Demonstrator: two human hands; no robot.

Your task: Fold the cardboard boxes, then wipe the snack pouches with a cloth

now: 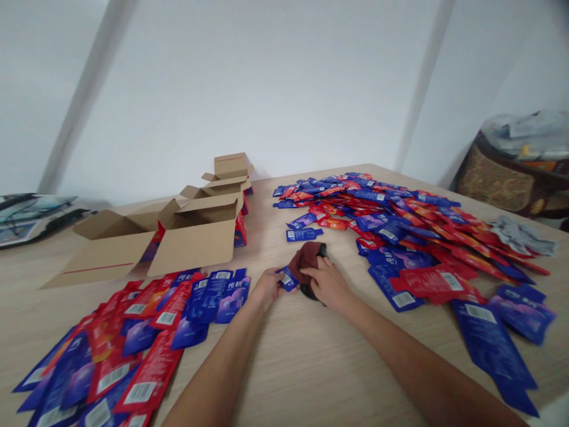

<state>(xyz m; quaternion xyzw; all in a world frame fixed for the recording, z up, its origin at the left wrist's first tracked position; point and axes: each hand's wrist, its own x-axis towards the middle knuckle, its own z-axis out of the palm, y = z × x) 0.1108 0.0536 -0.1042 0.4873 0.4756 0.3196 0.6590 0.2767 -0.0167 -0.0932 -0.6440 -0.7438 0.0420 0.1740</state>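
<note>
Between my hands is a blue pouch [288, 280], pinched at its left end by my left hand [267, 287]. My right hand [329, 283] grips a dark brown cloth [304, 258], whose fold lies against the pouch and hides part of it. Something black, of a kind I cannot make out, shows under and behind the cloth. Just beyond my hands lies another blue pouch [304, 234] flat on the table. Red and blue pouches [146, 332] are spread in an overlapping pile to the left of my left arm.
Open cardboard boxes [195, 237] stand in a row at the back left. A big heap of red and blue pouches [377, 219] covers the table's right side, with a grey cloth [522, 234] at its edge. A white wall rises behind the table [311, 362]. A patterned chair [493, 175] stands right.
</note>
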